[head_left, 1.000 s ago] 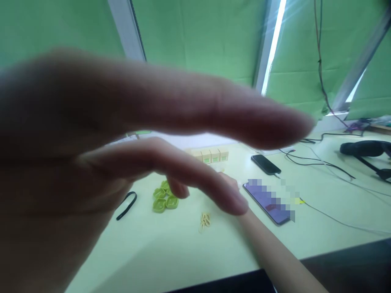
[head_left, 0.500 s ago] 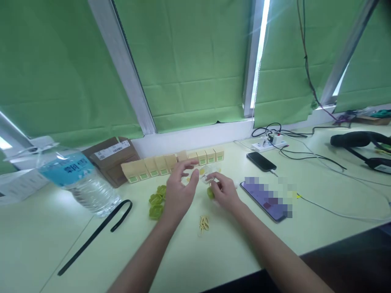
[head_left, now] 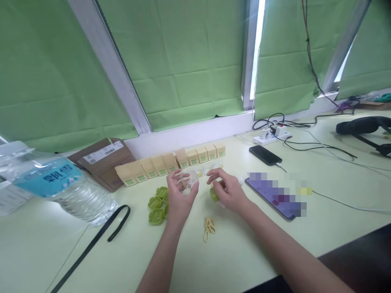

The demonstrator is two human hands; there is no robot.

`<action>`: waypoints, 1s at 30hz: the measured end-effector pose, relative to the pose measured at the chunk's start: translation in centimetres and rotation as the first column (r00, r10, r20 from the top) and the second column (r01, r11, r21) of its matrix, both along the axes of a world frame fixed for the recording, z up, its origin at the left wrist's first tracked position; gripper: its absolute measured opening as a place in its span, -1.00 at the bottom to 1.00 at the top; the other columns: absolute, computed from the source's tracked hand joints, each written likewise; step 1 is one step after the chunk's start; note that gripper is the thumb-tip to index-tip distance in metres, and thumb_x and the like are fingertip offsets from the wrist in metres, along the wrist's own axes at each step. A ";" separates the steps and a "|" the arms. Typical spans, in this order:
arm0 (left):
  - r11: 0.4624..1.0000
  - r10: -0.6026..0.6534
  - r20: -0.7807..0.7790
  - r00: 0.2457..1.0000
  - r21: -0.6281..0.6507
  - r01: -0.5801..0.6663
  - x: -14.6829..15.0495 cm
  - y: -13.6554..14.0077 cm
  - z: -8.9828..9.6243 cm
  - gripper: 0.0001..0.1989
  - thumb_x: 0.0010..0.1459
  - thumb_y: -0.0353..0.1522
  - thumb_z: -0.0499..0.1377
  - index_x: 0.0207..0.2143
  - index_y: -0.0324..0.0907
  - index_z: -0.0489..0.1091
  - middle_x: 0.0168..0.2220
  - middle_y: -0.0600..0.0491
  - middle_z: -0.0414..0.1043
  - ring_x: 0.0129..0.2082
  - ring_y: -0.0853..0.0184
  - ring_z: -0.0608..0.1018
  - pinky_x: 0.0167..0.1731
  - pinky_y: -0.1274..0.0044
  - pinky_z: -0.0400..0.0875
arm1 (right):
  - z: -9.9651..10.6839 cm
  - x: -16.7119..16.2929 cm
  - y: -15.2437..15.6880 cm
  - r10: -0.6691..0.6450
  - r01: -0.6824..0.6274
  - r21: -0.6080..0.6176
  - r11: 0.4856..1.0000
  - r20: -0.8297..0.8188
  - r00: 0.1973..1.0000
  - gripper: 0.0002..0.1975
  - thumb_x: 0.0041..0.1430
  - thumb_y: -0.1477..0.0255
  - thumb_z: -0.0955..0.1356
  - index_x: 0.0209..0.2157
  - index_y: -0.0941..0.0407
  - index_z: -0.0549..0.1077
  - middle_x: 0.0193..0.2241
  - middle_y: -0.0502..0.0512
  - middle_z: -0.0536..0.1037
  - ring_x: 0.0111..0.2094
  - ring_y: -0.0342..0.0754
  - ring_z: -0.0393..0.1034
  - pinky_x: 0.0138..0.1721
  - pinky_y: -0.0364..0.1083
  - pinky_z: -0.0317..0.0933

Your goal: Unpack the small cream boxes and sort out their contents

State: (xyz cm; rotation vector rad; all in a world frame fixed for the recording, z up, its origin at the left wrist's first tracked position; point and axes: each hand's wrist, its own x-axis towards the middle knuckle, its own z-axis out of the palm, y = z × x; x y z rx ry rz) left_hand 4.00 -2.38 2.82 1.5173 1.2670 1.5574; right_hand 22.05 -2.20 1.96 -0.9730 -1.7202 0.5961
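Green blinds hang behind the pale desk (head_left: 275,252) as the left hand (head_left: 180,195) pinches a clear plastic shell (head_left: 187,182) up off the surface, while the right hand (head_left: 227,189) curls its fingers around a green piece (head_left: 213,194) just beside it, rubber bands (head_left: 209,227) lying below.

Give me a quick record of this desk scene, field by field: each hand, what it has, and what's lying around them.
left hand: raised over the table, fingers around a small clear plastic piece
right hand: low to the table, fingers curled on a small green piece
beside left hand: cluster of green pieces
below hands: rubber bands
behind hands: row of small tan boxes
right of hands: phone, second phone farther back
left: water bottle, black strap
surface: pale green table
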 end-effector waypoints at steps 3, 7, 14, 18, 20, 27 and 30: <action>0.994 0.081 -0.109 0.991 -0.058 -0.088 -1.6 1.1 1.3 -0.46 0.04 -0.15 0.32 0.04 -0.07 0.28 0.00 -0.06 0.41 -0.21 0.29 0.59 -0.17 0.43 0.46 | -0.3 0.0 0.2 0.000 0.000 0.000 1.000 -0.025 1.000 -0.77 0.24 0.51 0.23 -0.11 0.06 0.41 -0.31 -0.02 0.56 -0.57 -0.22 0.29 -0.47 -0.20 0.18; 0.973 0.179 -0.471 0.864 -0.047 -0.227 -5.2 3.4 3.4 -0.64 0.04 -0.05 0.27 -0.25 -0.12 0.44 -0.14 -0.03 0.52 -0.19 0.19 0.55 -0.15 0.38 0.41 | -0.4 -0.2 0.1 0.037 -0.037 0.004 0.999 -0.006 0.999 -0.80 0.25 0.51 0.22 -0.16 0.08 0.43 -0.33 0.00 0.55 -0.56 -0.22 0.30 -0.50 -0.20 0.14; 0.935 0.041 -0.844 0.535 -0.156 -0.318 -11.0 7.9 4.2 -0.65 0.02 -0.04 0.28 -0.43 -0.15 0.49 -0.23 -0.12 0.59 -0.20 0.06 0.55 -0.19 0.37 0.35 | -0.2 -0.5 0.0 0.050 -0.051 0.043 0.998 0.020 0.999 -0.82 0.26 0.50 0.21 -0.27 0.10 0.44 -0.36 0.01 0.54 -0.55 -0.20 0.30 -0.51 -0.19 0.11; 0.922 -0.035 -0.895 0.444 -0.201 -0.331 -11.5 9.9 2.7 -0.67 -0.04 -0.07 0.35 -0.45 -0.16 0.51 -0.23 -0.15 0.60 -0.16 0.01 0.56 -0.21 0.39 0.35 | 0.1 -0.6 -0.1 0.022 -0.024 0.058 0.998 0.031 0.999 -0.80 0.24 0.52 0.21 -0.31 0.10 0.46 -0.39 0.01 0.54 -0.50 -0.15 0.35 -0.48 -0.17 0.11; 0.915 -0.064 -0.907 0.415 -0.220 -0.339 -11.3 10.4 2.0 -0.67 -0.05 -0.08 0.35 -0.44 -0.16 0.50 -0.26 -0.14 0.59 -0.18 0.03 0.56 -0.23 0.41 0.35 | 0.3 -0.6 -0.2 0.024 -0.026 0.069 0.997 0.034 0.999 -0.79 0.23 0.53 0.21 -0.31 0.10 0.46 -0.40 0.02 0.54 -0.46 -0.13 0.37 -0.46 -0.16 0.12; 0.919 -0.094 -0.917 0.387 -0.229 -0.320 -10.8 9.5 2.0 -0.60 -0.04 -0.10 0.34 -0.22 -0.15 0.48 -0.01 -0.19 0.51 -0.03 -0.05 0.53 -0.08 0.29 0.37 | 0.7 -0.6 -0.3 0.033 -0.036 0.090 0.995 0.028 0.999 -0.79 0.22 0.54 0.21 -0.32 0.10 0.47 -0.41 0.02 0.54 -0.41 -0.11 0.39 -0.39 -0.15 0.17; 0.960 0.008 -0.915 0.404 -0.105 -0.258 -8.8 6.9 4.9 -0.36 -0.11 -0.14 0.38 0.03 -0.15 0.40 0.17 -0.25 0.35 0.07 -0.13 0.47 0.03 0.16 0.35 | 0.9 -0.6 -0.2 0.027 -0.030 0.105 0.994 0.022 0.999 -0.78 0.21 0.55 0.21 -0.32 0.10 0.48 -0.41 0.02 0.55 -0.42 -0.12 0.39 -0.35 -0.14 0.20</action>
